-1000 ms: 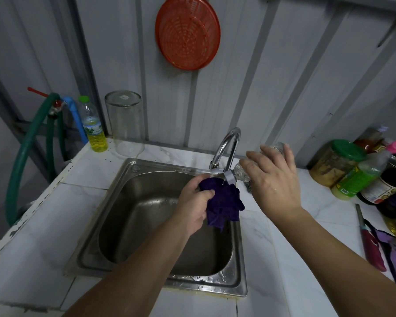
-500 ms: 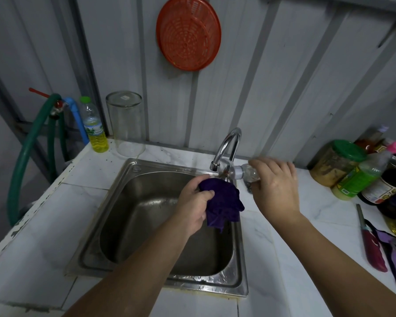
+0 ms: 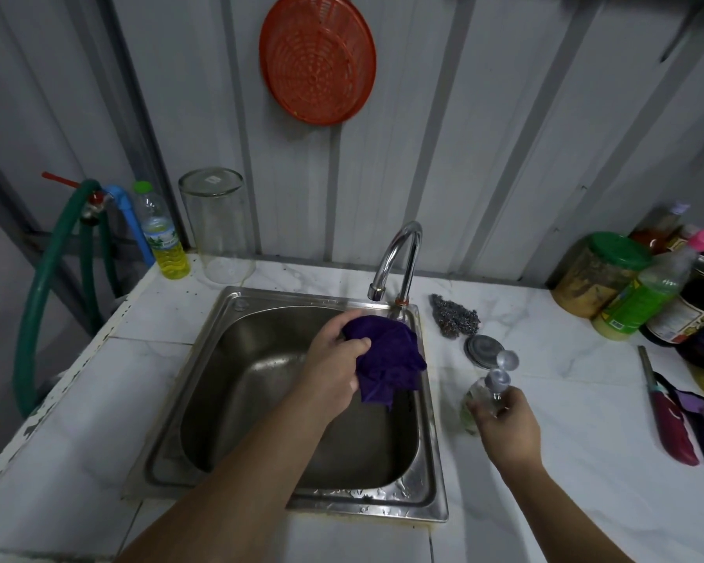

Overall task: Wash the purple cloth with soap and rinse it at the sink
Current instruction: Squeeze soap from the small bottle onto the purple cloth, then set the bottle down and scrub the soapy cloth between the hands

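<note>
Purple cloth: the crumpled dark purple fabric cloth (image 3: 387, 361) hangs bunched over the right rear part of the square stainless steel sink (image 3: 236, 319), just below and in front of the curved chrome tap (image 3: 399, 258); we see no water running.
Left hand: our left hand (image 3: 334, 367) is closed around the cloth's left side, thumb on top, forearm reaching across the sink from its near edge.
Right hand: our right hand (image 3: 509, 424) grips the small clear plastic soap bottle (image 3: 484, 396) by its neck, upright on the white marble counter (image 3: 545, 501) just right of the sink, flip cap open.
Step in hand: we judge we are setting the soap bottle down, before scrubbing.
Doing it well: stand the bottle flat and well back from the sink edge, clear of the grey round lid (image 3: 482, 349) and the steel wool scourer (image 3: 454, 316) behind it, so it does not tip with its cap open; keep the cloth over the sink so drips fall inside.
Next need: we will want both hands on the cloth to work up lather, then the tap for rinsing.
</note>
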A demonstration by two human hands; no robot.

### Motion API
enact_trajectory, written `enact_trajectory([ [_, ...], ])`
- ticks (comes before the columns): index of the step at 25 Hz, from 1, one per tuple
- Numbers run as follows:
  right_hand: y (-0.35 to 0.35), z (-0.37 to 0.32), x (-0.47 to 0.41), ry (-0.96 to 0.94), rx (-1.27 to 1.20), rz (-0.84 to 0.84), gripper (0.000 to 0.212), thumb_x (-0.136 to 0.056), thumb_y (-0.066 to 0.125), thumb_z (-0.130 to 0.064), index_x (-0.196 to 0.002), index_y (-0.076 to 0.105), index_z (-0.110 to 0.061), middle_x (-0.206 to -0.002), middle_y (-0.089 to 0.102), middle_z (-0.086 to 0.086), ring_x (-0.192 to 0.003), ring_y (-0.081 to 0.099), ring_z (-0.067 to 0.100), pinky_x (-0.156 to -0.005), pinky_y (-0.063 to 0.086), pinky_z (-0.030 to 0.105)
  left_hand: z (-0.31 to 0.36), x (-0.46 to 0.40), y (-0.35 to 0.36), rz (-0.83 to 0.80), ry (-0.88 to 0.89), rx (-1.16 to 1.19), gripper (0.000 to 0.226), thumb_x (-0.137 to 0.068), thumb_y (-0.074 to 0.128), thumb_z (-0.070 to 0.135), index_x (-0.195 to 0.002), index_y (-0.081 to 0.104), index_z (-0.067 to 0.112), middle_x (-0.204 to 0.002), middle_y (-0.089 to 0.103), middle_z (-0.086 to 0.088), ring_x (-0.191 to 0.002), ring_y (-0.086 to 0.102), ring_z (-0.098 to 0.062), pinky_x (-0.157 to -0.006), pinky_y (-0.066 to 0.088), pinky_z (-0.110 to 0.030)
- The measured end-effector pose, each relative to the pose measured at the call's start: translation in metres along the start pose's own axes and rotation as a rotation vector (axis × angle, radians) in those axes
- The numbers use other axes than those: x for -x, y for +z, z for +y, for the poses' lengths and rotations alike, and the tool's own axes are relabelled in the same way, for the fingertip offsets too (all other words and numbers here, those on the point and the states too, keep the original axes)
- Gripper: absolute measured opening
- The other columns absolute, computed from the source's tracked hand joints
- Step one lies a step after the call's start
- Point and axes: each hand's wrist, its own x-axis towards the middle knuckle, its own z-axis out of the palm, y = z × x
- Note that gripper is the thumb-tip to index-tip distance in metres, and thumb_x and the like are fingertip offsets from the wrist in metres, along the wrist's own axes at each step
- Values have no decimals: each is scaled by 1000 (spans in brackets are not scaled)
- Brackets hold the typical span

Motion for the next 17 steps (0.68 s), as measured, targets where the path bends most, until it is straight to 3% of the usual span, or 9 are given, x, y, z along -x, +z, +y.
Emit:
enact_trajectory([
  [7, 7, 5, 11, -31, -20, -3, 20, -93, 65, -33, -95, 53, -17, -83, 63, -2, -71, 57, 8, -59, 39, 23, -4, -2, -3, 13, -11, -7, 50, -92, 53, -17, -117, 68, 23, -133, 59, -15, -119, 64, -38, -94, 58, -60],
  [11, 11, 11, 8, -34, -26, -57, 28, -85, 72, -31, -101, 55, -16, -91, 67, 1, -89, 67, 28, -72, 46, 34, -6, -4, -1, 15, -2, -4, 50, -92, 52, -18, -115, 68, 24, -133, 59, -16, -118, 65, -38, -93, 59, -58],
  [13, 10, 12, 10, -54, -53, -59, 54, -78, 79, -28, -122, 54, -11, -113, 67, 8, -108, 64, 32, -85, 52, 42, -6, -3, 0, 10, 2, -1, 51, -93, 51, -18, -114, 68, 24, -133, 59, -16, -118, 65, -37, -92, 60, -57],
  [15, 4, 11, 25, -159, -9, 96, 77, -79, 75, -35, -141, 42, -3, -133, 54, 16, -126, 51, 32, -103, 45, 46, -6, -2, 2, 3, 0, 3, 51, -93, 51, -18, -114, 69, 24, -132, 59, -15, -118, 65, -37, -91, 60, -56],
  [17, 3, -1, 50, -437, -61, 238, 58, -84, 59, -36, -131, 50, -4, -124, 56, 12, -118, 53, 27, -99, 46, 41, -6, -2, 3, 2, 5, 9, 51, -93, 52, -18, -113, 69, 25, -131, 59, -14, -118, 64, -37, -90, 61, -56],
])
